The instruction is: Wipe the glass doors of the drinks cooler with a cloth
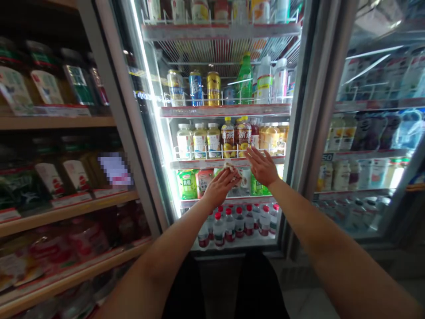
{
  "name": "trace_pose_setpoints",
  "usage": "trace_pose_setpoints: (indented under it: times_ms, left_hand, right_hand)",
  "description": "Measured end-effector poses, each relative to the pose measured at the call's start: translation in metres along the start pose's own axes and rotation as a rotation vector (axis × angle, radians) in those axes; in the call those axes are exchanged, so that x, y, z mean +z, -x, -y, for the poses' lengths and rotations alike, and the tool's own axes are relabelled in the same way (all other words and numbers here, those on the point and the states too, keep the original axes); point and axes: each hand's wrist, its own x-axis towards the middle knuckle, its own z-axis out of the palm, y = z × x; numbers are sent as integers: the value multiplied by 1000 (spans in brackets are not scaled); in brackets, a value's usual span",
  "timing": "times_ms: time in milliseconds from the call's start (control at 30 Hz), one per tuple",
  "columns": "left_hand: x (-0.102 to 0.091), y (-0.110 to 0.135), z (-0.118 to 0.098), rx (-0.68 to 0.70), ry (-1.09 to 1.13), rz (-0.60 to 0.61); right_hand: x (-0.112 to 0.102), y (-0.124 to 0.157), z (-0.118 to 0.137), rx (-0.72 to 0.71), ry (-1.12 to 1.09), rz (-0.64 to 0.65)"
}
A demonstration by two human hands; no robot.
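My left hand (218, 186) presses a crumpled pale cloth (229, 167) against the glass door of a lit drinks fridge, its fingers laid over the cloth. Just to the right, my right hand (263, 168) rests with its fingers stretched out at the glass, holding nothing. Behind the hands, through the glass, are brown bottles of iced tea (228, 138), green drink packs (187, 185) and a row of red-capped bottles (229, 227). The hands hide part of the lower shelves.
Wooden shelves (56, 122) with bottles and packs stand at the left. A metal door frame (327, 102) divides this fridge from another fridge at the right. Cans (213, 88) and a green bottle (245, 77) stand on a higher shelf. My dark-clothed legs are below.
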Motion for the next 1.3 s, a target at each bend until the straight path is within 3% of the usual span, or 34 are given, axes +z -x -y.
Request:
trace_pose_setpoints:
  times_ms: [167, 367, 567, 667, 767, 867, 933, 1100, 1200, 1300]
  left_hand:
    - [-6, -34, 2, -112, -62, -138]
    - [6, -27, -7, -19, -47, -131]
    - [-9, -48, 10, -250, -89, -229]
    - [-4, -41, 4, -145, -73, -177]
    - [3, -31, -2, 25, -42, -83]
    - [-1, -42, 3, 119, -24, -40]
    - [-7, -57, 8, 109, -28, -59]
    - [-9, -69, 6, -100, -65, -168]
    - [-6, -55, 4, 18, -69, -151]
    - [-12, -46, 15, 114, -87, -105]
  right_hand:
    - [10, 9, 0, 21, 88, -60]
    - [38, 26, 21, 111, 137, -226]
    - [36, 38, 22, 82, 110, -217]
    - [22, 30, 18, 90, 104, -210]
    - [3, 3, 3, 133, 104, -233]
    - [-10, -27, -15, 235, 124, -258]
    - [-10, -35, -22, 263, 132, -238]
    - [10, -10, -18, 275, 164, -195]
    - [17, 3, -16, 258, 177, -211]
    - [20, 5, -18, 236, 186, -228]
